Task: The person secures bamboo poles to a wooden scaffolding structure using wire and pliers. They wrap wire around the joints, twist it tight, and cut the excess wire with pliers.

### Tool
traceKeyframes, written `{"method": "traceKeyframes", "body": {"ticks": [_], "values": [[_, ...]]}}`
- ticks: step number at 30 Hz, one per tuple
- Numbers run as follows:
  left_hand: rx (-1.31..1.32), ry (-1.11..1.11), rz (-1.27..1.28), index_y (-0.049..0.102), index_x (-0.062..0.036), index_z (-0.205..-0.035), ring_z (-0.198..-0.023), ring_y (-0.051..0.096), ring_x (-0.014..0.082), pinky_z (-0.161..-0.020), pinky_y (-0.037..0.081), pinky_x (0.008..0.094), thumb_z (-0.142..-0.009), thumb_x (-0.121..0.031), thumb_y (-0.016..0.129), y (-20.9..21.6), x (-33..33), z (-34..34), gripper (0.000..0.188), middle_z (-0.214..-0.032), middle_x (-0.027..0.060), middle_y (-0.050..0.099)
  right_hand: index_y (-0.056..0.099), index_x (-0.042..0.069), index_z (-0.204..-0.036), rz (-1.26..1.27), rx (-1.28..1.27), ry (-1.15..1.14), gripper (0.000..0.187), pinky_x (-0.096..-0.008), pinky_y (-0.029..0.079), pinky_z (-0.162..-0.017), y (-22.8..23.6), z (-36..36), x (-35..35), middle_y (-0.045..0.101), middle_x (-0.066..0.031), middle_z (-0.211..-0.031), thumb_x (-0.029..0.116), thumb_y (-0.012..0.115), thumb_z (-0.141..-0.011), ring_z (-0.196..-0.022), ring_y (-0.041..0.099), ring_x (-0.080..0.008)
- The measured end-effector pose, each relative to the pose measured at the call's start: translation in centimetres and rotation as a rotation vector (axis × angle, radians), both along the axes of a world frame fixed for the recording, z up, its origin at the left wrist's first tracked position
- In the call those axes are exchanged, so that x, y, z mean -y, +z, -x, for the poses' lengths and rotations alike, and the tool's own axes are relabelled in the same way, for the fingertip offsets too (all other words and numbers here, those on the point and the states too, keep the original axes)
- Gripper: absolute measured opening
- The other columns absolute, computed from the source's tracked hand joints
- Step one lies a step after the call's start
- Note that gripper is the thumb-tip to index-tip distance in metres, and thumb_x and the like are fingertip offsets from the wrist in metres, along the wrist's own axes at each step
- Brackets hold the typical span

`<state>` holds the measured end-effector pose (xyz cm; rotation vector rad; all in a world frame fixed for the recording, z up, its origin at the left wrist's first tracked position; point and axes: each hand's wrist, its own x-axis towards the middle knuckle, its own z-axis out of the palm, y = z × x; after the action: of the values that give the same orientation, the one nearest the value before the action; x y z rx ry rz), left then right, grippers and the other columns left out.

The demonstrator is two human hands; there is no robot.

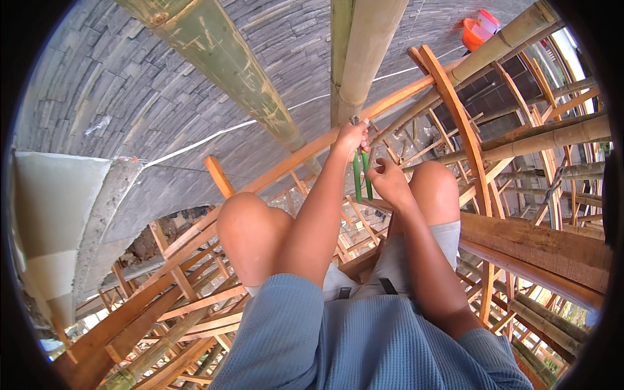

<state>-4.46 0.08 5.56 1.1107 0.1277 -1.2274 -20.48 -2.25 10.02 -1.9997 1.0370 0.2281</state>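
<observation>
Sitting with knees spread, the person wears a blue shirt [383, 338] and pale grey shorts [439, 244], both on the near side of the green-handled pliers [357, 177]. Those pliers stand out beyond the lap, roughly between the knees, their two handles hanging toward the body and slightly parted. Clenched around their upper part is the left hand [353, 138], with a bit of the metal head showing past the fingers. Just to the right of the pliers, the right hand [390, 182] has its fingers bent inward beside the handles; I cannot tell whether it touches them. Right of the pliers and nearer the body runs a heavy brown plank [539, 250]. An orange-brown beam [400, 96] slants behind the pliers, and a curved timber [460, 123] crosses it to their right. Directly beyond the pliers rises a pale bamboo pole [367, 52]; whether the metal head meets it is unclear. A thicker green bamboo pole [214, 52] leans beyond them to the left. Farther off, grey stone cladding [97, 84] spreads behind the pliers, and an orange bucket [472, 36] sits far to their upper right.
</observation>
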Motion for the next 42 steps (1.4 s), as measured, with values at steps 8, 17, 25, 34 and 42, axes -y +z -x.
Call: {"method": "traceKeyframes", "body": {"ticks": [8, 17, 25, 34, 42], "values": [[0.362, 0.055, -0.248, 0.05, -0.0033, -0.09, -0.048, 0.051, 0.0161, -0.041, 0.043, 0.0338, -0.099, -0.035, 0.061, -0.3, 0.6, 0.9, 0.035, -0.06, 0.0035, 0.048, 0.061, -0.009, -0.111, -0.105, 0.185, -0.312, 0.046, -0.0447, 0.052, -0.076, -2.5, -3.8, -3.8, 0.069, -0.0224, -0.095, 0.029, 0.066, -0.086, -0.092, 0.068, -0.0422], [-0.041, -0.206, 0.087, 0.057, -0.0027, -0.112, -0.105, 0.063, 0.0291, -0.084, 0.056, 0.0512, -0.099, -0.051, 0.055, 0.1, -1.8, -1.9, 0.05, -0.115, 0.0175, 0.063, 0.046, 0.012, -0.079, -1.736, 0.61, -0.544, 0.013, -0.0258, 0.031, -0.049, -1.3, -3.6, -1.6, 0.038, 0.0051, -0.067, 0.01, 0.058, -0.083, -0.055, 0.035, -0.0076], [-0.276, -0.113, 0.343, 0.053, -0.0072, -0.093, -0.048, 0.044, 0.0059, -0.056, 0.048, 0.0287, -0.1, -0.027, 0.062, -1.3, -0.2, -3.6, 0.023, -0.057, -0.0069, 0.044, 0.051, 0.011, -0.084, -1.699, 0.569, -0.417, 0.005, -0.0289, 0.04, -0.056, -1.8, -3.0, -1.6, 0.045, 0.0012, -0.069, 0.014, 0.055, -0.084, -0.057, 0.042, -0.0119], [0.144, 0.139, -0.104, 0.05, -0.0052, -0.076, -0.041, 0.041, 0.0122, -0.041, 0.043, 0.0345, -0.1, -0.027, 0.063, 0.2, 1.9, 0.4, 0.034, -0.054, -0.0008, 0.042, 0.044, -0.011, -0.131, 0.546, -0.12, 0.149, 0.075, -0.048, 0.051, -0.093, 1.9, -2.4, -3.6, 0.067, -0.0296, -0.109, 0.044, 0.066, -0.085, -0.106, 0.067, -0.0398], [0.085, -0.088, -0.056, 0.051, -0.0033, -0.089, -0.061, 0.062, 0.0215, -0.054, 0.055, 0.0384, -0.097, -0.032, 0.066, -1.2, 0.3, -1.9, 0.033, -0.07, 0.0086, 0.058, 0.06, 0.005, -0.09, -0.579, 0.324, -0.37, 0.014, -0.0367, 0.048, -0.063, -3.3, -5.3, -2.5, 0.065, -0.0072, -0.082, 0.016, 0.058, -0.082, -0.069, 0.063, -0.0215]]}}
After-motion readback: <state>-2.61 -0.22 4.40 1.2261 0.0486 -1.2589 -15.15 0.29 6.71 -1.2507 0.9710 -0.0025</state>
